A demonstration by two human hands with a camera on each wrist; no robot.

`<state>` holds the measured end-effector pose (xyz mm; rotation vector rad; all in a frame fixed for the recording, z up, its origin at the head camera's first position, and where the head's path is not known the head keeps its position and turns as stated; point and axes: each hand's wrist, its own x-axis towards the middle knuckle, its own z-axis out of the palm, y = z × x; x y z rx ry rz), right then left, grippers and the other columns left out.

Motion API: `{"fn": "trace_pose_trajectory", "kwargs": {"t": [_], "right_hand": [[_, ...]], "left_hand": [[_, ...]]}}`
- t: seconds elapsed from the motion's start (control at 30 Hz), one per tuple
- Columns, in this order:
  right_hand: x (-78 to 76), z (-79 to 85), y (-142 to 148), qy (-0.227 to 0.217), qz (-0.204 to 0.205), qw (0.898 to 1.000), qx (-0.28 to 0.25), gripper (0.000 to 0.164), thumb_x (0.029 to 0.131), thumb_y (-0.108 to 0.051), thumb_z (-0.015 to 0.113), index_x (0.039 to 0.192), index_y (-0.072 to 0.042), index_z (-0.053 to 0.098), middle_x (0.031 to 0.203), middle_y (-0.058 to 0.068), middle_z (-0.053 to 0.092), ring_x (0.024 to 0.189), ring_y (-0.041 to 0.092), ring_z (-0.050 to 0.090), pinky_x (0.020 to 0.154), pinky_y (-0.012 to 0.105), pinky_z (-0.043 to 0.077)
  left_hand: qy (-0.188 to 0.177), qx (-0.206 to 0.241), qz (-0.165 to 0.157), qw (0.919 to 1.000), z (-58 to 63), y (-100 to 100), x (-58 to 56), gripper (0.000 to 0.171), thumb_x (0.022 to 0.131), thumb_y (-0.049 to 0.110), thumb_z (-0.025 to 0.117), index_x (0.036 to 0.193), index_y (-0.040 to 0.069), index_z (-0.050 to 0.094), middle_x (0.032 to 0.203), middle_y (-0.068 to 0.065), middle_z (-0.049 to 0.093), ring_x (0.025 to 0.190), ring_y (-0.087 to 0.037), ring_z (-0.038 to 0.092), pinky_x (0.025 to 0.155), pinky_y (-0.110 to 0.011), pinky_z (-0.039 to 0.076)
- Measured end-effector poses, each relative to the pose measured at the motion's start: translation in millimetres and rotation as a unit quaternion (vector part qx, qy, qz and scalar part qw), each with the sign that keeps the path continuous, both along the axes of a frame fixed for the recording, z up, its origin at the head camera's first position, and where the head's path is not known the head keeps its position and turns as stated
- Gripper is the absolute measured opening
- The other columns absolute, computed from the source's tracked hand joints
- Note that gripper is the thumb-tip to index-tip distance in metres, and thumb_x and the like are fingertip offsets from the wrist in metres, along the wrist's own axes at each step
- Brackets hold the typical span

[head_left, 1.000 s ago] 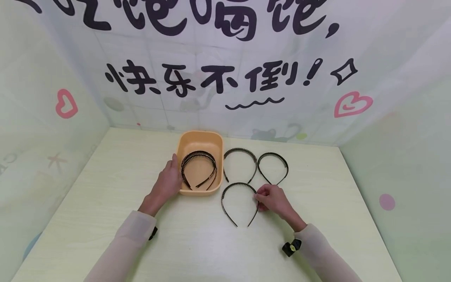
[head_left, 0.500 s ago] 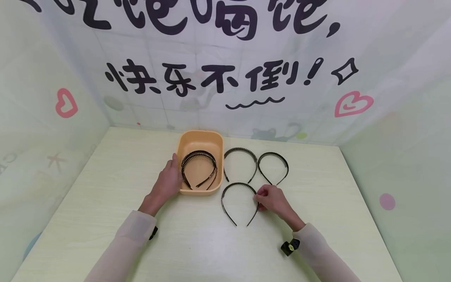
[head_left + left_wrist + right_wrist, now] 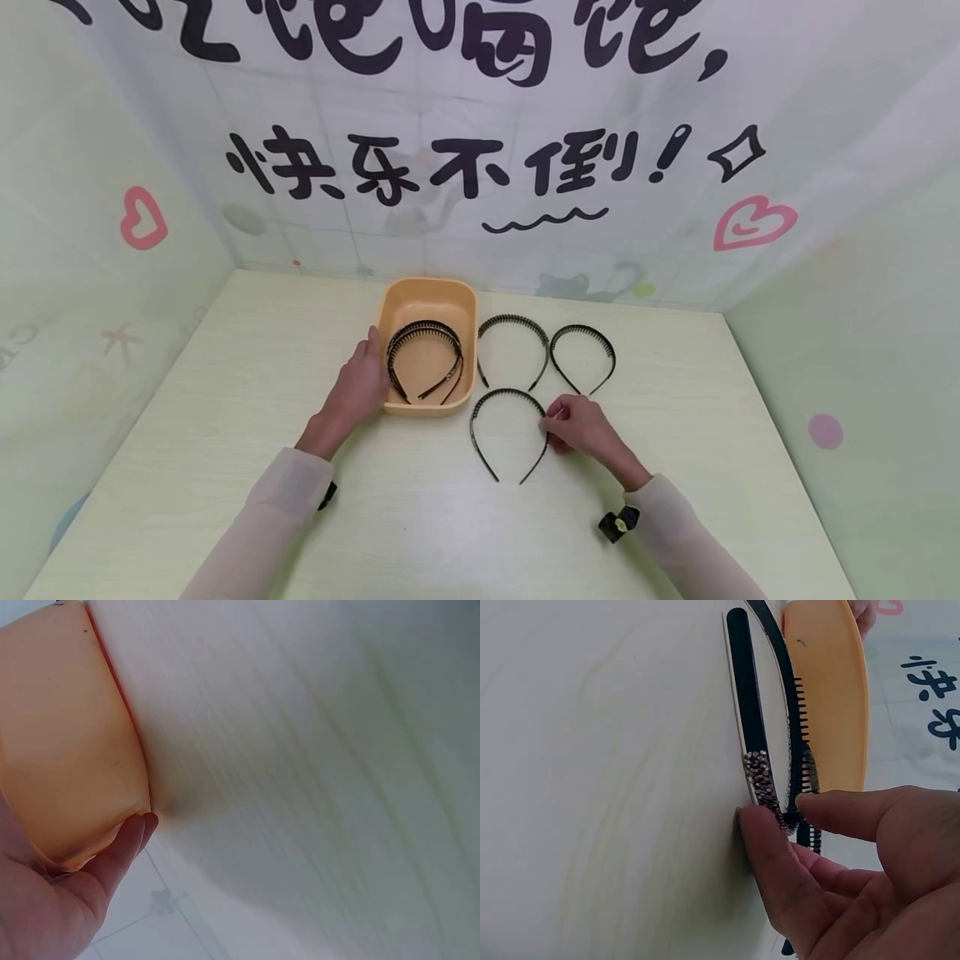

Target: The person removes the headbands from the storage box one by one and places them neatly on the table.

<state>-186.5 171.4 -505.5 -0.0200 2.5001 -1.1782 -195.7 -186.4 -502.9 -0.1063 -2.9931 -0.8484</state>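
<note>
My left hand (image 3: 360,379) grips the left side of an orange plastic bin (image 3: 468,312); in the left wrist view its fingers bend round the bin's corner (image 3: 75,735). Inside the bin lie a few dark toothed headbands (image 3: 423,327), overlapping. To the bin's right, my right hand (image 3: 585,427) pinches the right arm of a black toothed headband (image 3: 480,446). The right wrist view shows a glittery stretch (image 3: 761,776) on this headband, near my fingertips. Both tips of the headband point toward me.
Behind the held headband, two more toothed headbands lie on the pale wood-grain table (image 3: 420,517): one (image 3: 513,319) beside the bin, a smaller one (image 3: 611,358) further right. A printed white sheet (image 3: 337,242) stands behind, with side sheets left and right.
The held headband's lower tips have shifted slightly left, while my right hand keeps its pinch. My left hand and the bin stay in place.
</note>
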Motion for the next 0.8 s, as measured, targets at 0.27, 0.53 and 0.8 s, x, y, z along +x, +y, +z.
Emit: {"fn": "trace_pose_trajectory", "kwargs": {"t": [0.27,0.53,0.8], "right_hand": [[-15.1,19.6,-6,0.065,-0.003,0.998,-0.023,0.025,0.098,-0.029,0.064,0.098,-0.004,0.067,0.084,0.013,0.069,0.066,0.022,0.067,0.057,0.033,0.057],[-31.8,37.6,-40,0.124,0.059,0.982,-0.133,0.027,0.099,-0.012,0.059,0.119,0.005,0.062,0.109,0.025,0.067,0.097,0.039,0.066,0.077,0.042,0.059],[-44.1,58.0,-90,0.141,0.137,0.971,-0.137,0.029,0.100,-0.011,0.058,0.126,0.001,0.062,0.123,0.018,0.065,0.111,0.027,0.063,0.090,0.038,0.053]], "left_hand": [[-0.001,-0.003,0.000,1.0000,0.4,0,0.3,0.063,0.101,0.005,0.037,0.152,-0.015,0.007,0.139,-0.039,0.040,0.102,-0.048,0.061,0.083,-0.054,0.053],[0.005,-0.001,0.000,1.0000,-0.7,1,-0.2,0.063,0.100,0.004,0.038,0.152,-0.015,0.008,0.138,-0.040,0.040,0.102,-0.048,0.061,0.083,-0.055,0.052],[0.006,-0.003,0.004,1.0000,0.2,1,0.0,0.063,0.099,0.003,0.038,0.152,-0.015,0.008,0.137,-0.040,0.041,0.102,-0.049,0.060,0.083,-0.056,0.052]]}}
